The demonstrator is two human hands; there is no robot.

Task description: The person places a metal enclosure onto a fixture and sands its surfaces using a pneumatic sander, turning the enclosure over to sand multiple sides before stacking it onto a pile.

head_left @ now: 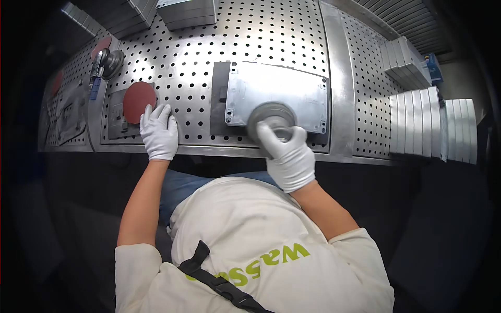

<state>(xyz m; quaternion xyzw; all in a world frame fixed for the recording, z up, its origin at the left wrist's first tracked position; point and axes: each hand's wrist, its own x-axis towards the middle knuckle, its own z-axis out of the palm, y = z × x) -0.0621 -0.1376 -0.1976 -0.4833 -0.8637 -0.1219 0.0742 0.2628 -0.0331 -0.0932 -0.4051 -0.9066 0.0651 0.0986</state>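
My right hand (288,156), in a white glove, is wrapped round a round grey sander (272,112), which is blurred. The sander sits over the lower front edge of a flat silver metal plate (276,91). Under the plate lies a dark grey mat (218,112) on the perforated metal table (193,52). My left hand (159,131), also gloved, rests at the table's front with its fingers a little apart. Its fingertips touch the lower right edge of a red sanding disc (139,102), which lies partly on a grey pad (116,116).
Another sander (110,63) with a blue-ended fitting stands at the upper left, beside a second red disc (101,47). Metal blocks (187,13) are at the back. Silver plates (415,122) stand in rows at the right, near a blue box (433,68).
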